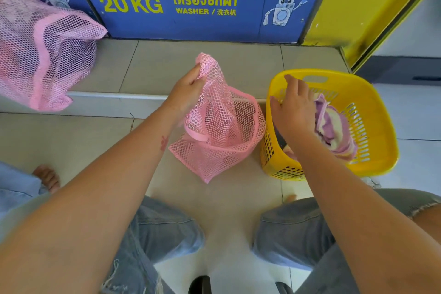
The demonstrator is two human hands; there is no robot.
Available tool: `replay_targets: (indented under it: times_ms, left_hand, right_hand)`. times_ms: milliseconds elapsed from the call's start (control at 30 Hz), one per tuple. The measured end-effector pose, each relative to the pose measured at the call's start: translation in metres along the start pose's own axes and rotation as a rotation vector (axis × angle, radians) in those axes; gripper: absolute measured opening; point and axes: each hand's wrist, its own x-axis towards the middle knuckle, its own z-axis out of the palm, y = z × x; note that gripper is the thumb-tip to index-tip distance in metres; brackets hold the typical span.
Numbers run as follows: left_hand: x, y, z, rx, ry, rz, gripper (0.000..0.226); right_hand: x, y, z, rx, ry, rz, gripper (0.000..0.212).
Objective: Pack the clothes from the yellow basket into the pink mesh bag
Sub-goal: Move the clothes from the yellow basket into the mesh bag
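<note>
**Bag held open beside basket, right hand over clothes**

1. Left hand [188, 89]: the fingers are closing around the top edge of the pink mesh bag [219, 131] and are pinching a bunched fold of netting. The hand is holding this edge up, so the bag is hanging below it with its lower corner touching the floor [214, 200].

2. Pink mesh bag: it is sitting at the centre of the view. Its mouth, edged with a pink band, is gaping toward 3 o'clock, facing the basket. Whether anything is lying inside cannot be told through the netting.

3. Yellow basket [372, 126]: it is standing on the floor at 3 o'clock of the bag, its near wall just beside the bag. It is tilting slightly toward the bag.

4. Right hand [294, 112]: it is reaching into the basket from 6 o'clock, palm down, with the fingers spread and loosely extended. It is resting against the clothes; no grip on any garment is showing.

5. Clothes [334, 129]: a purple and cream striped piece is lying in the basket at 3 o'clock of the right hand, with a darker item partly hidden under the wrist.

6. Second pink mesh bag [40, 55]: it is resting on the raised step at 10 o'clock, against the blue washer panel [181, 7], well apart from the hands.
</note>
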Motion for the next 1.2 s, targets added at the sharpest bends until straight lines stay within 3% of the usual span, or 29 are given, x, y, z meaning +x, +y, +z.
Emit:
replay_targets:
  times_ms: [267, 400, 533, 600, 667, 733, 900, 1033, 1200]
  left_hand:
    - [0.009, 0.001, 0.039, -0.007, -0.057, -0.021, 0.052]
    - [0.017, -0.007, 0.048, -0.033, -0.051, -0.058, 0.060]
    - [0.022, -0.015, 0.051, -0.065, -0.042, -0.070, 0.061]
    - [0.024, -0.016, 0.051, -0.065, -0.044, -0.083, 0.056]
    - [0.025, -0.016, 0.048, -0.069, -0.034, -0.087, 0.056]
    - [0.024, -0.014, 0.044, -0.072, -0.013, -0.085, 0.058]
    - [0.010, -0.001, 0.032, -0.062, 0.009, -0.087, 0.055]
    - [-0.003, 0.005, 0.020, -0.091, 0.011, -0.041, 0.046]
    - [-0.013, 0.015, 0.006, -0.154, 0.010, 0.030, 0.047]
  right_hand:
    - [-0.011, 0.088, 0.013, -0.156, -0.052, 0.371, 0.079]
    - [0.003, 0.118, 0.018, -0.143, -0.243, 0.536, 0.101]
    - [0.011, 0.136, 0.028, -0.057, -0.282, 0.630, 0.096]
    - [0.014, 0.137, 0.029, -0.104, -0.276, 0.667, 0.079]
    - [0.017, 0.135, 0.029, -0.174, -0.248, 0.600, 0.052]
    - [0.020, 0.124, 0.024, -0.159, -0.181, 0.505, 0.040]
    - [0.035, 0.064, -0.007, 0.020, 0.100, 0.246, 0.040]
    - [0.038, 0.009, -0.039, 0.363, 0.287, 0.033, 0.042]
    - [0.031, -0.055, -0.064, 0.580, 0.237, -0.132, 0.024]
